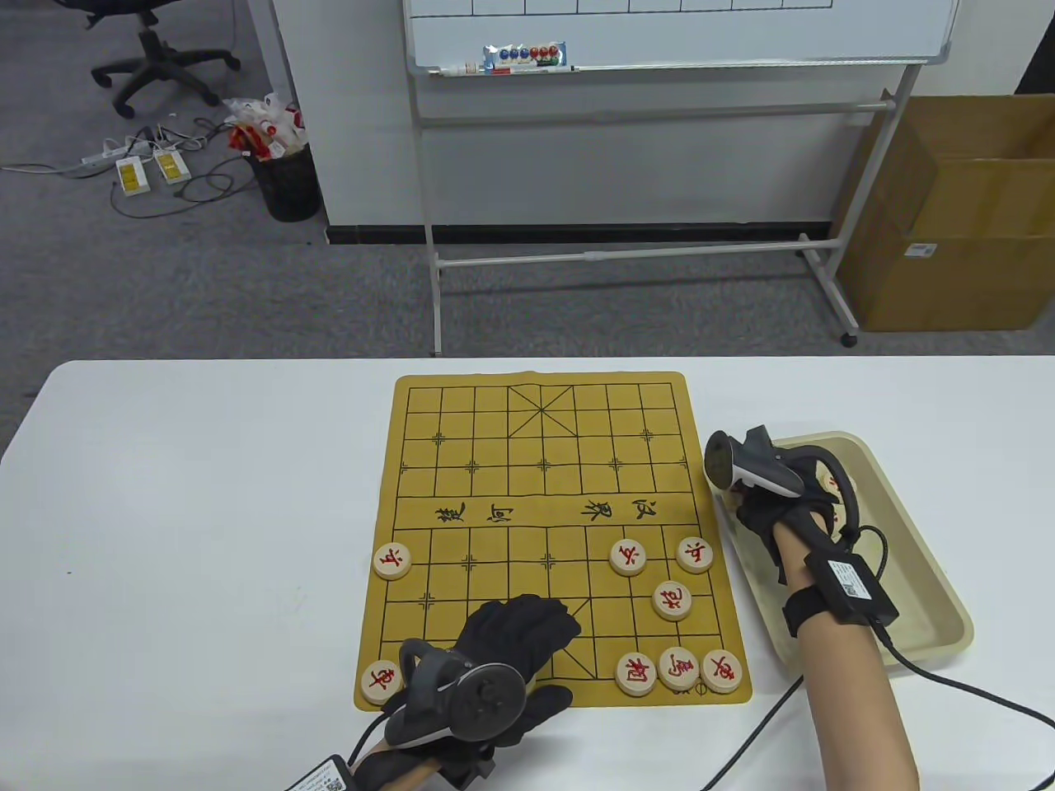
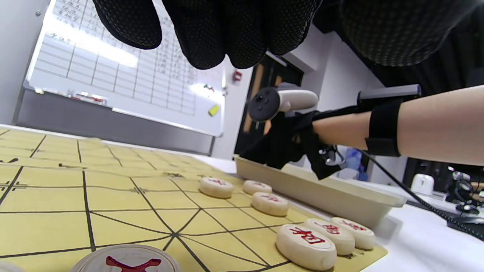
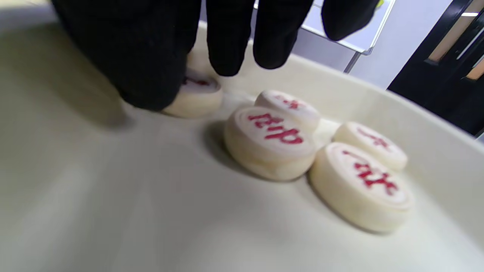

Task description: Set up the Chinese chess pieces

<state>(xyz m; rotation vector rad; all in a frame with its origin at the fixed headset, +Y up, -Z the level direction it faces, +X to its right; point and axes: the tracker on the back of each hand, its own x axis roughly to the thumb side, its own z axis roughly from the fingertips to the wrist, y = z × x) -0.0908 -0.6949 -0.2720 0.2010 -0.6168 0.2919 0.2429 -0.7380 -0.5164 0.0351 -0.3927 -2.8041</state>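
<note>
A yellow chess board mat [image 1: 494, 428] lies on the white table. Several round cream pieces with red characters stand on its near half, such as the row of three [image 1: 678, 669] at the near right corner, also in the left wrist view [image 2: 306, 245]. My left hand [image 1: 548, 626] lies flat over the near middle of the board and holds nothing; its fingers [image 2: 211, 41] hang above a red-marked piece [image 2: 124, 261]. My right hand [image 1: 791, 503] is in the beige tray [image 1: 923, 577]. Its thumb and fingers [image 3: 196, 71] pinch a piece [image 3: 198, 94] lying on the tray floor.
Several loose pieces [image 3: 270, 141] lie in the tray next to the pinched one. Glove cables [image 1: 948, 676] trail over the table at the right. The far half of the board holds no pieces. A whiteboard stand [image 1: 626, 247] and a cardboard box [image 1: 956, 222] stand beyond the table.
</note>
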